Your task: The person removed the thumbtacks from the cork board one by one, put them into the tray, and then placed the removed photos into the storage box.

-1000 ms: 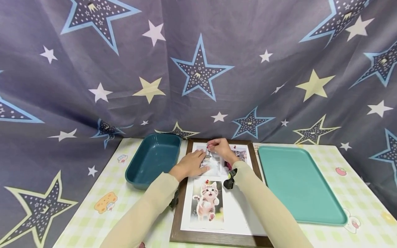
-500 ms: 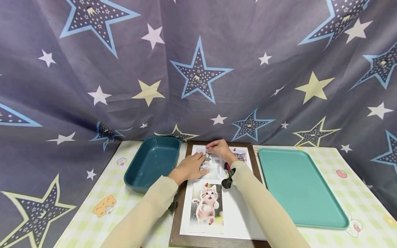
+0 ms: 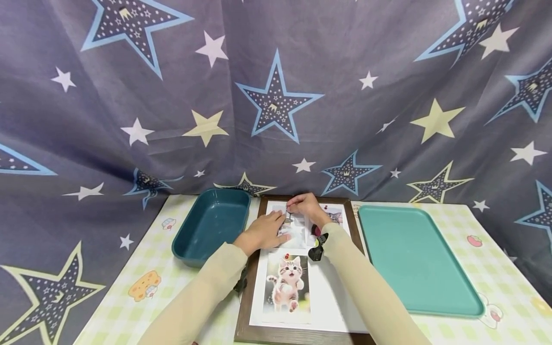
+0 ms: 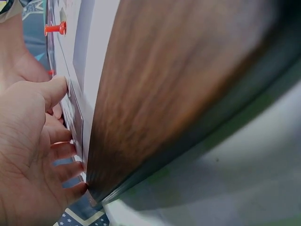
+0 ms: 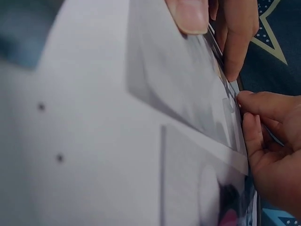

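My left hand point(image 3: 265, 231) lies flat with spread fingers on a pale photo point(image 3: 296, 235) at the top left of a framed white board point(image 3: 336, 302). At that photo's top edge my right hand point(image 3: 307, 207) pinches a red push pin, its head now hidden by the fingertips. In the right wrist view, the right thumb and index finger point(image 5: 265, 103) meet at the board's surface. Below, a kitten photo point(image 3: 288, 290) hangs from another red push pin point(image 3: 286, 256). A third photo point(image 3: 335, 217), partly behind the right wrist, has its own pin point(image 3: 326, 207).
A deep dark-teal dish point(image 3: 211, 227) stands left of the board. To the right lies a flat green tray point(image 3: 418, 258). The board's brown wooden frame point(image 3: 297, 334) rests on a checked tablecloth point(image 3: 108, 297), with a starry curtain point(image 3: 276, 163) behind.
The red pin head that showed at the right fingertips has become covered by them. Both hands otherwise keep their places; the head view shifts slightly.
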Demonstrator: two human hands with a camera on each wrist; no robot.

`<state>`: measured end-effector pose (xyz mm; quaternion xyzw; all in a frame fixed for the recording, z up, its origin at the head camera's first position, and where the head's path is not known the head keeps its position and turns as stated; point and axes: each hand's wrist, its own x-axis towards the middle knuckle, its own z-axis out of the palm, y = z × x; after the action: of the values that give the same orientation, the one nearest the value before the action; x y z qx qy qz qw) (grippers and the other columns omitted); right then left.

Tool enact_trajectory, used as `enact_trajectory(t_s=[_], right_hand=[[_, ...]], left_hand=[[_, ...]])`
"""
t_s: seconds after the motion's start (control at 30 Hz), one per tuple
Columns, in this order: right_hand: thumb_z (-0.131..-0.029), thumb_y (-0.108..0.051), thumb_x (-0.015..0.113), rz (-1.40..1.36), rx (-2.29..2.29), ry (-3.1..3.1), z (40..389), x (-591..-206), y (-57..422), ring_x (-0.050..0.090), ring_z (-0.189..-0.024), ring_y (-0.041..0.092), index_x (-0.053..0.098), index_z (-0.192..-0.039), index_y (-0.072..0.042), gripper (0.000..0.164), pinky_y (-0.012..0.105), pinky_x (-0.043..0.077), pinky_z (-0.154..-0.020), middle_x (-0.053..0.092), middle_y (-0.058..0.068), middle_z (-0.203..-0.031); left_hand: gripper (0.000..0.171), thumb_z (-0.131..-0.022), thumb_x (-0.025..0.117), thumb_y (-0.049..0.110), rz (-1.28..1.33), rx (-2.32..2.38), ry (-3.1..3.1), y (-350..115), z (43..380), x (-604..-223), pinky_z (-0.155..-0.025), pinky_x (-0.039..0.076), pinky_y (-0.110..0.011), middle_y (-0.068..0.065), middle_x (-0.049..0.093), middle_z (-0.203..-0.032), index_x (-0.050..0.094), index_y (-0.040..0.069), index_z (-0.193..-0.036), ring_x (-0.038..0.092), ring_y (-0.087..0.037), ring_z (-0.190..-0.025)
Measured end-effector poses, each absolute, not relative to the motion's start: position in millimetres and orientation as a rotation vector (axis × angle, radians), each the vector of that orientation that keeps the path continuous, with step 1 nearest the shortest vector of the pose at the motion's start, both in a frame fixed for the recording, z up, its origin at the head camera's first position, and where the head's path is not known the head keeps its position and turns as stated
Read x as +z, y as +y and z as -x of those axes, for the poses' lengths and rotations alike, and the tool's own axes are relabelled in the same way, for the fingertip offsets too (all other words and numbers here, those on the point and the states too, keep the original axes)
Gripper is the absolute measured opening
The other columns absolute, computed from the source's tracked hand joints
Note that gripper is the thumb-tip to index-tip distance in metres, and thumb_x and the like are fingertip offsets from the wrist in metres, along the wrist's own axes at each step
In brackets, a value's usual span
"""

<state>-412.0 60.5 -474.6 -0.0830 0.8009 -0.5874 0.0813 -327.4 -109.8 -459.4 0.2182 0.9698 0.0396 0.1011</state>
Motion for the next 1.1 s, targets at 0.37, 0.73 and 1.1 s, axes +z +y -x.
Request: enact_trajectory(t_s=[0.37,0.73,1.1], right_hand=[[-0.084,0.006,0.076,0.261,-1.756,2.393,412.7,-477.4,61.4,0.064,-0.068,0.006,0.074,-0.103,0.012,0.02,0.019,0.054,-0.068,0.077,0.017,-0.091],[-0.084,0.006,0.076,0.27,-1.752,2.4,412.1,-475.7,61.7,0.065,-0.07,0.007,0.074,-0.105,0.013,0.022,0.02,0.054,-0.069,0.077,0.018,-0.091],[-0.083,0.006,0.077,0.273,-1.773,2.385,412.2,-476.5,62.7,0.062,-0.066,0.004,0.073,-0.103,0.013,0.021,0.017,0.053,-0.067,0.074,0.003,-0.076]], left_hand=[[0.075,-0.106,0.042,0.055,-0.661,0.132,2.861,-111.9,325.0,-462.6,-0.127,0.024,-0.049,-0.012,0.021,-0.17,0.026,0.009,-0.162,0.02,-0.033,-0.157],[0.077,-0.106,0.04,0.055,-0.679,0.163,2.849,-113.3,327.1,-465.1,-0.128,0.021,-0.049,-0.013,0.018,-0.17,0.023,0.006,-0.162,0.017,-0.031,-0.158],[0.075,-0.106,0.043,0.054,-0.751,0.107,2.904,-114.5,326.6,-464.6,-0.126,0.026,-0.048,-0.017,0.028,-0.166,0.03,0.003,-0.16,0.025,-0.032,-0.156]])
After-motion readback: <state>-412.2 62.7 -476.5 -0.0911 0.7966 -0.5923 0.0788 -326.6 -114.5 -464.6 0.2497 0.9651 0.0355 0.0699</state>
